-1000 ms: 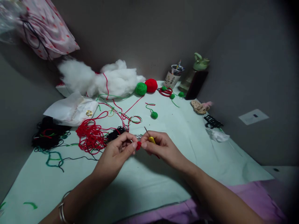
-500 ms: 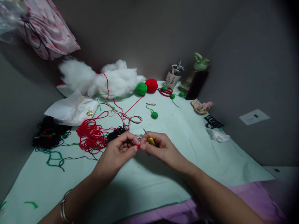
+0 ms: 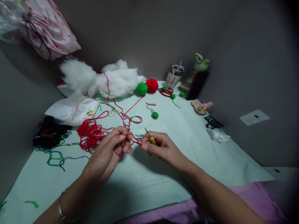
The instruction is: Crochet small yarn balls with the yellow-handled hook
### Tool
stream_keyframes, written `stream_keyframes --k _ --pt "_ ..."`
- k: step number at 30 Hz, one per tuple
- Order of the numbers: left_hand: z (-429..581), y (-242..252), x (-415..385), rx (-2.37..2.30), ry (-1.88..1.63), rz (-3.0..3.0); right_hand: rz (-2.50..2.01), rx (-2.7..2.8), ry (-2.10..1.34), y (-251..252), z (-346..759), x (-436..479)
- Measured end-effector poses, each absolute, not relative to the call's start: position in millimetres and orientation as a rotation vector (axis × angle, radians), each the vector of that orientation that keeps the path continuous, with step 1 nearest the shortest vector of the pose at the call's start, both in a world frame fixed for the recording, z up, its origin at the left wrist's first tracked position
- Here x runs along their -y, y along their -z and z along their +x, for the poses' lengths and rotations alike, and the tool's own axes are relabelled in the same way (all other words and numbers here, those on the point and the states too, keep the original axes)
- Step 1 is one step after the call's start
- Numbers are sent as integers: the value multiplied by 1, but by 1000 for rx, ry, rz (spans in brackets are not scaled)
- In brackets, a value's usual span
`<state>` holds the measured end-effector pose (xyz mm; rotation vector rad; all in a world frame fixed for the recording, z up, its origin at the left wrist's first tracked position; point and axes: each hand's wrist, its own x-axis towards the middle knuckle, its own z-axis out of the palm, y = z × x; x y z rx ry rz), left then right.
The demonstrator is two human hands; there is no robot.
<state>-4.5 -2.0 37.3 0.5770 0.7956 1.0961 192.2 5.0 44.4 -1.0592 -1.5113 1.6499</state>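
Note:
My left hand [image 3: 112, 152] is closed, with a strand of red yarn [image 3: 132, 135] pinched between thumb and forefinger. The strand runs right to a small red crocheted piece [image 3: 138, 143] at the fingertips of my right hand [image 3: 162, 147]. Those same right fingers also hold a crochet hook with a yellow handle [image 3: 152, 141], its metal tip pointing up and left. Behind my hands, a tangle of red yarn [image 3: 90, 132] lies to the left. Scissor blades [image 3: 138, 136] show partly between my hands on the table.
White stuffing [image 3: 116, 82] is heaped at the back, beside a green yarn ball [image 3: 141, 89] and a red yarn ball [image 3: 151, 85]. Red-handled scissors [image 3: 166, 91], a pen cup [image 3: 173, 77] and a bottle [image 3: 195, 73] stand or lie at back right. Black yarn [image 3: 49, 133] sits far left.
My left hand has let go of the red piece's edge and moved left, drawing out a red strand. My right hand stays nearly in place with the hook and piece.

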Motion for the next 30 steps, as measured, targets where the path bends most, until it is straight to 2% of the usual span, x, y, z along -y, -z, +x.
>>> stream_keyframes --k 5,13,18,23,28,30 --pt "-2 -34 5 -852 -1166 616 -1006 1409 -1681 -39 196 -9" --pt "3 -28 7 -995 -1024 1017 -1043 1265 -1743 -35 197 -12" --pt "-11 -33 1 -857 -690 1123 -1047 1249 -1740 -36 198 -12" --pt "-11 -36 3 -827 -935 864 -950 1348 -1750 -38 198 -9" --pt "-17 -48 3 -738 -1034 567 -877 1410 -1740 -39 204 -11" --pt "-39 -55 -2 -727 -1213 401 -877 1400 -1744 -38 205 -12"
